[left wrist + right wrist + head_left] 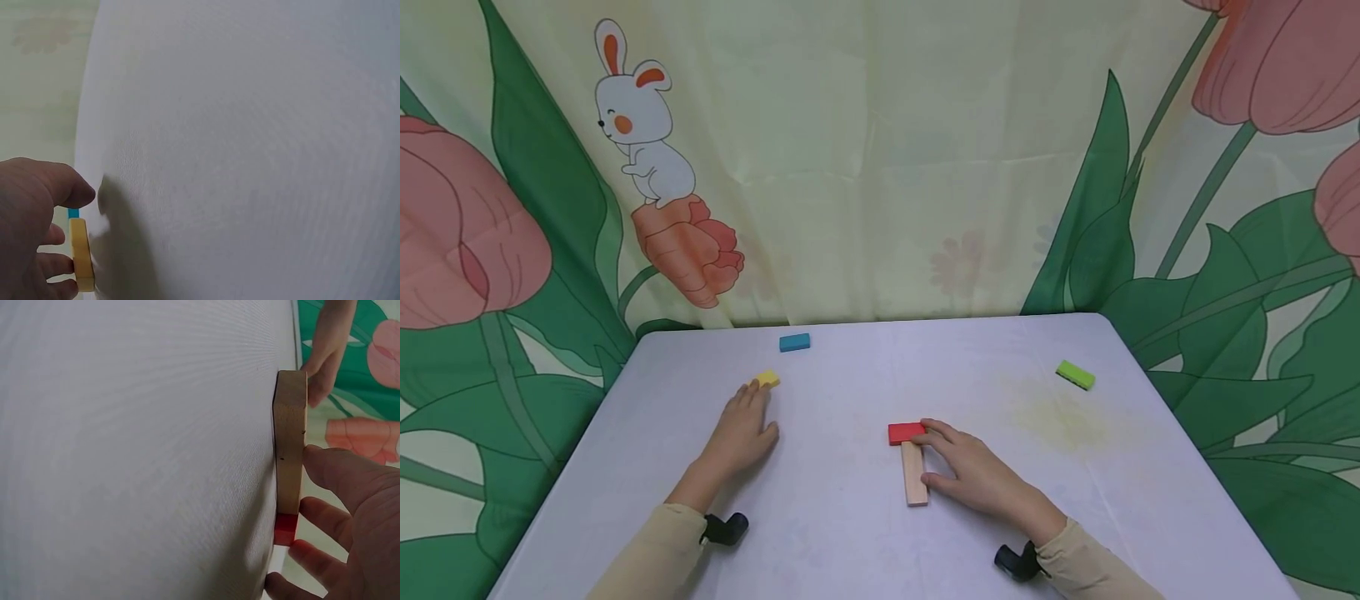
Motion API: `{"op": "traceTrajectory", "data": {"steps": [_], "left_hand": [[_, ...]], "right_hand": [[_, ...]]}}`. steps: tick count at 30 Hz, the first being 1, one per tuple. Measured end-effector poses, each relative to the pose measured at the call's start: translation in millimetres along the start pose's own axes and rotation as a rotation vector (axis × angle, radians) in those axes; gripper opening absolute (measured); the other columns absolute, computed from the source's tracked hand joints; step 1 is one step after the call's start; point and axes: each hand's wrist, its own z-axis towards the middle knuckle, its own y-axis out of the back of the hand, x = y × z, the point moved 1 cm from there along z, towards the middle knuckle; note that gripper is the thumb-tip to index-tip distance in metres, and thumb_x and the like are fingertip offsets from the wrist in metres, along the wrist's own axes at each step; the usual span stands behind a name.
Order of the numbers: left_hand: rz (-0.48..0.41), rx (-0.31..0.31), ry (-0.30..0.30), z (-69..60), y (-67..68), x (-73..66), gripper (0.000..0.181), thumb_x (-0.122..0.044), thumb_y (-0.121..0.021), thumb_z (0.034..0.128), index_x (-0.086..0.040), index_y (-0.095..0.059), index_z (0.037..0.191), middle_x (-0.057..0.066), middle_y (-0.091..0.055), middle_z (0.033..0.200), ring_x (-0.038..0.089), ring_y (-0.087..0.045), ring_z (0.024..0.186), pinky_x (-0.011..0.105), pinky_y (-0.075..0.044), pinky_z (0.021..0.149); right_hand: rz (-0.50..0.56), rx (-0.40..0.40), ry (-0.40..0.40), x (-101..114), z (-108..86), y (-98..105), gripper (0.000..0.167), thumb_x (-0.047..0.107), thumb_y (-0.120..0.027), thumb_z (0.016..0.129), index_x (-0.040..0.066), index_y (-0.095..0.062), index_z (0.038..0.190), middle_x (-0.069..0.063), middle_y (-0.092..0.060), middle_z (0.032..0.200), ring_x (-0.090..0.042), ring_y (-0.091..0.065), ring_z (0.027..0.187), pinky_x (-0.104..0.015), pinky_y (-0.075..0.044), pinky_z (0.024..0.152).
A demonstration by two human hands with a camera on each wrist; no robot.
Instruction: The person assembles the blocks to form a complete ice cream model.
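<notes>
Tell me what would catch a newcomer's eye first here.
Probably the white rabbit atop an orange flower, printed at the upper left of the head view's backdrop. Next, perhaps, the red block across the far end of a plain wooden block on the table, the right hand at both. Farther back and to the left, the left hand touches a yellow block.

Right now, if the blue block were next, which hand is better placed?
Probably the left hand: it touches the yellow block, near the blue block, while the right hand is farther off, at the red block and plain wooden block.
</notes>
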Motion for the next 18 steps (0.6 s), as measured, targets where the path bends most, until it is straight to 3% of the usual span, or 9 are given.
{"op": "traceTrajectory", "data": {"steps": [18], "left_hand": [[0.022,-0.011,-0.058,-2.9,-7.7,-26.9,0.064,-0.021,-0.062,0.0959,0.011,-0.044,0.147,0.032,-0.040,0.156,0.050,-0.034,0.149,0.063,-0.026,0.124]], "right_hand": [[-0.009,-0.003,-0.002,-1,0.0,0,0.053,0.034,-0.073,0.096,0.021,-0.057,0.145,-0.007,-0.041,0.163,-0.039,-0.049,0.142,-0.059,-0.044,0.113]]}}
